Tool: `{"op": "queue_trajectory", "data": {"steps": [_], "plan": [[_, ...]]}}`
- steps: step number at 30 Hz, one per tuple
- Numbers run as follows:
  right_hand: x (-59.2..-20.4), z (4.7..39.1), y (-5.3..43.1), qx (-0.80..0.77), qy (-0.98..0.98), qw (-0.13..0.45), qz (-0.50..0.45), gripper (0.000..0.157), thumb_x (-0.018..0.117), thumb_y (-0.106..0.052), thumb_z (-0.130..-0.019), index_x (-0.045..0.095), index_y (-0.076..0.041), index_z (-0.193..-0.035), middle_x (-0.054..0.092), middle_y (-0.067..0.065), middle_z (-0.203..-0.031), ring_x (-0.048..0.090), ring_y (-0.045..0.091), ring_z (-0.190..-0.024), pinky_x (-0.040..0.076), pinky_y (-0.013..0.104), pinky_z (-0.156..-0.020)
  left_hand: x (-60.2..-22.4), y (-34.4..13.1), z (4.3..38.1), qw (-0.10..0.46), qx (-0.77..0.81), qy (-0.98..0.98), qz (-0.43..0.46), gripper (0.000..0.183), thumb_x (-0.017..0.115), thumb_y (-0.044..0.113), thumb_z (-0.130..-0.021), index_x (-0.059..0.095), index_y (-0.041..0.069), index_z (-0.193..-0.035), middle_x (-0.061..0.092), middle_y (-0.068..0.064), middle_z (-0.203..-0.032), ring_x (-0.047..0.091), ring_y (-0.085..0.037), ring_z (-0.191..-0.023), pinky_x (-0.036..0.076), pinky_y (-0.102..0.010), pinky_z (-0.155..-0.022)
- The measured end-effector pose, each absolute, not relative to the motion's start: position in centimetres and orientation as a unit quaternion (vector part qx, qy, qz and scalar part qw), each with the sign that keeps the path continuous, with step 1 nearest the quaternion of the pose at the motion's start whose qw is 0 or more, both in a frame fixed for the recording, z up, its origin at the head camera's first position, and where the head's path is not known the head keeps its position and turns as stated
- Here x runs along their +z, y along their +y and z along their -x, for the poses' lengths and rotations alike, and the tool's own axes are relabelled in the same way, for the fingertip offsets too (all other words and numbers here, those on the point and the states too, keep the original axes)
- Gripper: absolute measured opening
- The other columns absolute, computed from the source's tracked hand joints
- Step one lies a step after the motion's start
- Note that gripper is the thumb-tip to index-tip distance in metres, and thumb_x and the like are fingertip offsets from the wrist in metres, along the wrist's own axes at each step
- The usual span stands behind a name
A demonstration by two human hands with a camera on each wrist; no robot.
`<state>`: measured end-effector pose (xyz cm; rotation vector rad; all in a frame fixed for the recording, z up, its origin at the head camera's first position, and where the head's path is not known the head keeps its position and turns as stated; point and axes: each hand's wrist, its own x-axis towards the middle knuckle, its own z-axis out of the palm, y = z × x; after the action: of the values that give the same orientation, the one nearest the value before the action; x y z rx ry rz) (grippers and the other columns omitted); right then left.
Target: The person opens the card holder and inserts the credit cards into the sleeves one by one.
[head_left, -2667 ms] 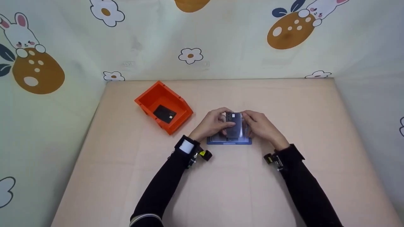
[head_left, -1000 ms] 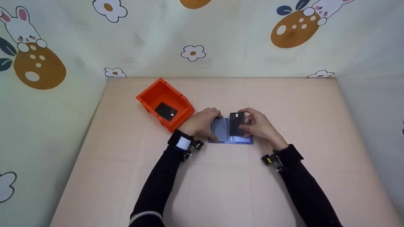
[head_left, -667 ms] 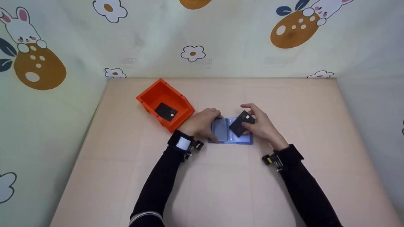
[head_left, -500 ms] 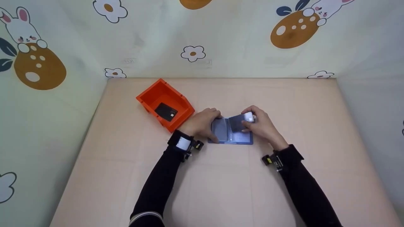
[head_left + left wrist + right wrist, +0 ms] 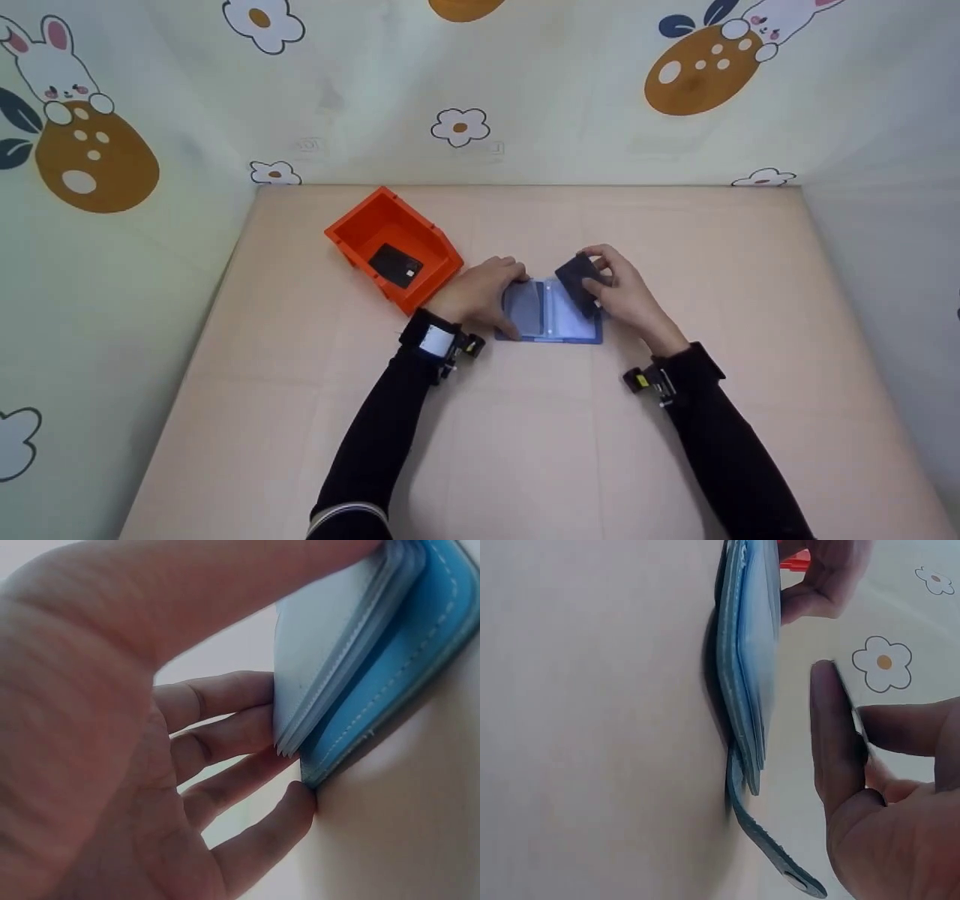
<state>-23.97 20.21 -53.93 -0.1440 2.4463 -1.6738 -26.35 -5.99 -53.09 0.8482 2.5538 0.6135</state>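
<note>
A blue card holder point(image 5: 570, 324) with clear sleeves lies open flat on the table. My left hand point(image 5: 480, 292) spans its left half, thumb at the near edge and fingers at the far edge. In the left wrist view, the thumb reaches over the stacked clear sleeves point(image 5: 330, 652) while fingertips touch the edge. Just above the right half, my right hand point(image 5: 630, 296) pinches a black card point(image 5: 576, 279), tilted, between thumb and fingers. The right wrist view shows this card edge-on, apart from the holder, whose snap strap point(image 5: 769, 844) sticks out.
To the left of the holder stands an orange bin point(image 5: 375, 225), close to my left wrist. Another black card point(image 5: 395, 265) lies inside it. A patterned cloth wall point(image 5: 555, 97) rises behind the table point(image 5: 517, 450).
Both hands were at the card over the holder; my left hand then moved left onto the holder. My right hand has since turned the card repeatedly, its chip end now pointing down.
</note>
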Motion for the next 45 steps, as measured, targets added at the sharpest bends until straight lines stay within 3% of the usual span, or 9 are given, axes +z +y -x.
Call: {"op": "queue_trajectory", "data": {"steps": [4, 11, 25, 32, 36, 38, 41, 43, 45], "plan": [[-53.9, 24.0, 20.1, -0.57, 0.817, 0.084, 0.027, 0.029, 0.057, 0.004, -0.1, 0.049, 0.001, -0.127, 0.064, 0.017, -0.103, 0.07, 0.018, -0.085, 0.056, 0.022, -0.068, -53.1, -5.9, 26.3, 0.187, 0.213, 0.91, -0.303, 0.08, 0.097, 0.037, -0.069, 0.06, 0.015, -0.136, 0.061, -0.001, -0.123, 0.053, -0.019, -0.112, 0.052, -0.033, -0.098], [-54.0, 23.8, 20.0, -0.569, 0.818, 0.072, 0.032, 0.032, 0.067, 0.0, -0.097, 0.056, -0.003, -0.127, 0.072, 0.012, -0.091, 0.07, 0.013, -0.075, 0.053, 0.021, -0.064, -53.0, -5.9, 26.2, 0.193, 0.22, 0.909, -0.296, 0.08, 0.097, 0.036, -0.069, 0.059, 0.015, -0.136, 0.06, 0.0, -0.121, 0.053, -0.019, -0.111, 0.053, -0.035, -0.098], [-54.2, 22.8, 18.0, -0.524, 0.848, 0.076, -0.016, 0.026, 0.072, -0.011, -0.097, 0.052, -0.003, -0.111, 0.077, 0.02, -0.101, 0.071, 0.012, -0.076, 0.057, 0.023, -0.062, -53.0, -5.9, 26.2, 0.188, 0.209, 0.911, -0.301, 0.083, 0.097, 0.039, -0.069, 0.059, 0.014, -0.138, 0.061, -0.003, -0.124, 0.054, -0.021, -0.112, 0.052, -0.035, -0.099], [-54.7, 22.5, 17.9, -0.476, 0.878, 0.047, 0.023, 0.027, 0.073, -0.016, -0.097, 0.052, -0.004, -0.11, 0.077, 0.018, -0.091, 0.063, 0.011, -0.061, 0.05, 0.022, -0.054, -53.1, -5.9, 26.3, 0.189, 0.21, 0.911, -0.299, 0.083, 0.097, 0.039, -0.069, 0.059, 0.014, -0.139, 0.06, -0.003, -0.124, 0.054, -0.021, -0.112, 0.053, -0.035, -0.099], [-54.9, 22.4, 17.8, -0.482, 0.873, 0.062, 0.044, 0.029, 0.072, -0.016, -0.098, 0.05, -0.003, -0.113, 0.076, 0.018, -0.088, 0.064, 0.009, -0.05, 0.055, 0.026, -0.052, -53.1, -6.0, 26.3, 0.187, 0.209, 0.912, -0.298, 0.083, 0.096, 0.039, -0.07, 0.059, 0.015, -0.139, 0.06, -0.002, -0.125, 0.054, -0.02, -0.113, 0.053, -0.035, -0.1], [-54.9, 22.4, 17.7, -0.48, 0.872, 0.08, 0.047, 0.03, 0.072, -0.016, -0.098, 0.05, -0.004, -0.115, 0.076, 0.017, -0.09, 0.067, 0.011, -0.048, 0.062, 0.038, -0.071, -53.0, -6.0, 26.2, 0.185, 0.207, 0.913, -0.298, 0.083, 0.096, 0.039, -0.07, 0.059, 0.015, -0.139, 0.06, -0.002, -0.126, 0.054, -0.02, -0.112, 0.053, -0.035, -0.1], [-54.8, 22.4, 17.7, -0.453, 0.886, 0.093, 0.048, 0.032, 0.074, -0.018, -0.097, 0.052, -0.006, -0.118, 0.076, 0.013, -0.093, 0.069, 0.011, -0.052, 0.047, 0.059, -0.102, -53.0, -5.9, 26.1, 0.183, 0.206, 0.914, -0.297, 0.083, 0.097, 0.04, -0.069, 0.059, 0.015, -0.139, 0.06, -0.002, -0.125, 0.054, -0.02, -0.111, 0.053, -0.035, -0.101], [-54.9, 22.5, 17.7, -0.43, 0.897, 0.09, 0.049, 0.034, 0.076, -0.019, -0.095, 0.055, -0.007, -0.119, 0.076, 0.011, -0.092, 0.068, 0.01, -0.052, 0.045, 0.061, -0.099, -52.9, -5.9, 26.1, 0.184, 0.206, 0.914, -0.296, 0.083, 0.097, 0.04, -0.069, 0.059, 0.015, -0.139, 0.06, -0.002, -0.125, 0.054, -0.02, -0.111, 0.053, -0.035, -0.1], [-54.9, 22.5, 17.8, -0.424, 0.9, 0.089, 0.046, 0.034, 0.077, -0.02, -0.094, 0.058, -0.007, -0.118, 0.075, 0.009, -0.087, 0.067, 0.01, -0.051, 0.055, 0.049, -0.086, -52.9, -5.9, 26.1, 0.185, 0.206, 0.914, -0.296, 0.083, 0.097, 0.04, -0.069, 0.059, 0.015, -0.139, 0.06, -0.002, -0.125, 0.054, -0.02, -0.111, 0.053, -0.035, -0.1]]}}
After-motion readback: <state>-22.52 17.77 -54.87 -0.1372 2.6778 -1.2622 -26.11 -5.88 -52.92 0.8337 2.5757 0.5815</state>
